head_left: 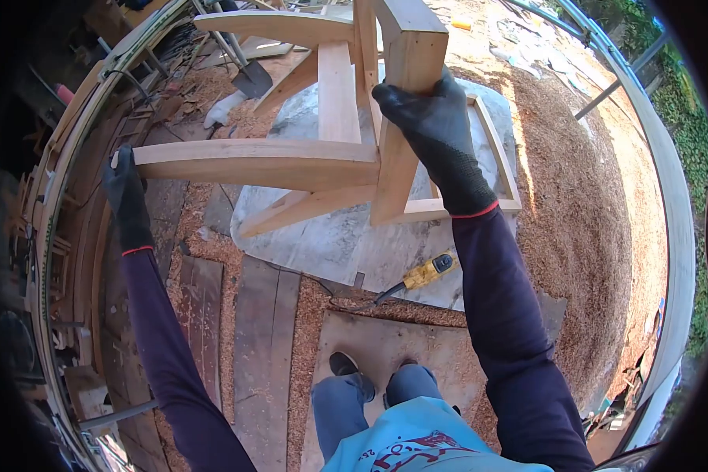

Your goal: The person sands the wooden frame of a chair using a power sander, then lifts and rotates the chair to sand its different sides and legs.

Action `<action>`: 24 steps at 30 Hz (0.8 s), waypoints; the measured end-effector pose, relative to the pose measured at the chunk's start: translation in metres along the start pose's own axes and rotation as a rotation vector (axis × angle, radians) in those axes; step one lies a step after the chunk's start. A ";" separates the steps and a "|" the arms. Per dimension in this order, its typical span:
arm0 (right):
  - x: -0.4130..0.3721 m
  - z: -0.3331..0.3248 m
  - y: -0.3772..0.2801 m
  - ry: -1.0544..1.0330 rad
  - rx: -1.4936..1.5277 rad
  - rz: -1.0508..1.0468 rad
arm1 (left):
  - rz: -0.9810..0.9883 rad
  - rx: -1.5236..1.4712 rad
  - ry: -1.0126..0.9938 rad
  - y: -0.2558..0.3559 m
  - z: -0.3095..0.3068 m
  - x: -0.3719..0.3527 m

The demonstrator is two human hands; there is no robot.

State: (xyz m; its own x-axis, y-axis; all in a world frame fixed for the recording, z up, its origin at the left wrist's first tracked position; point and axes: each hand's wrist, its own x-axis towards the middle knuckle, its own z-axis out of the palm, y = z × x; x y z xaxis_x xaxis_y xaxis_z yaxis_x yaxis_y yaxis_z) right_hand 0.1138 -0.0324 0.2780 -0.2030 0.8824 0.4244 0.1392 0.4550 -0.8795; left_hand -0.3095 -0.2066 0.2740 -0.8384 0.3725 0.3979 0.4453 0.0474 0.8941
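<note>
A pale wooden furniture frame [256, 164] of curved rails and straight legs is held up over a low, round-cornered board. My left hand [126, 189], in a dark glove, is closed round the far left end of the front curved rail. Gloved as well, my right hand [433, 122] wraps the thick upright post near its squared top end. The frame's lower parts overlap the board in this view, and a slimmer wooden frame [492, 149] shows behind my right forearm.
A yellow corded power tool [431, 271] lies on the near edge of the grey-white board [315, 256]. Wood shavings [574, 236] cover the ground at right. Planks [263, 338] lie at left, and a shovel [252, 79] stands behind. My feet are on a flat panel [401, 338].
</note>
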 end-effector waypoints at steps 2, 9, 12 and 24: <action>-0.002 0.000 -0.003 -0.008 0.064 0.058 | -0.014 -0.021 0.001 0.002 -0.001 -0.003; -0.003 -0.005 -0.034 -0.057 0.211 0.311 | -0.126 0.068 -0.258 0.035 -0.019 -0.009; -0.004 -0.008 -0.035 -0.078 0.149 0.393 | -0.251 0.072 -0.430 0.044 -0.031 0.003; -0.005 -0.012 -0.037 -0.092 0.073 0.488 | -0.374 0.025 -0.497 0.045 -0.028 0.007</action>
State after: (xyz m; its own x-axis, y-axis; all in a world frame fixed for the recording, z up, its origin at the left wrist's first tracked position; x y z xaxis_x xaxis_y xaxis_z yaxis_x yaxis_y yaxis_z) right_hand 0.1217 -0.0522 0.3108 -0.2163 0.9746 -0.0576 0.1712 -0.0202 -0.9850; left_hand -0.3041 -0.2280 0.3223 -0.6952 0.7132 -0.0903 0.1615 0.2774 0.9471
